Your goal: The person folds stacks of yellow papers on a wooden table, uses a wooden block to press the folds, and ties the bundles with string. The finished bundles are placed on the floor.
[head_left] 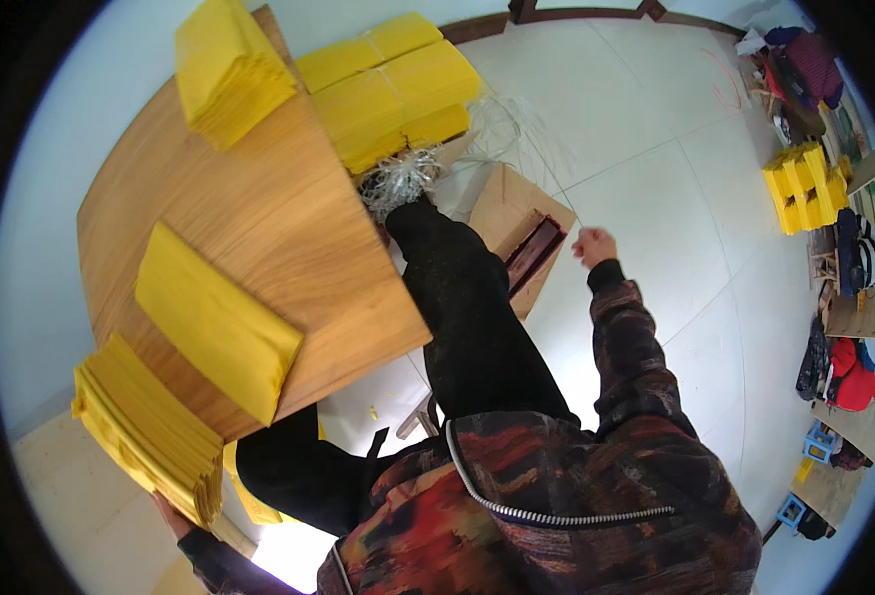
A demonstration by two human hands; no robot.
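Note:
My left hand is at the lower end of a thick stack of yellow folded paper, by the near left corner of the wooden table. The stack hides most of its fingers, which press against the paper. My right hand is raised over the floor to the right, its fingers closed. A thin pale strand seems to run up to it from a tangle of clear string; what the fingers pinch is too small to make out. Between the table's near edge and its middle lies a flatter yellow paper pile.
Another yellow stack stands at the table's far end. Tied yellow bundles sit beyond its right edge. A board bearing a dark red tray-like piece lies by my leg. More yellow bundles and stools line the right wall.

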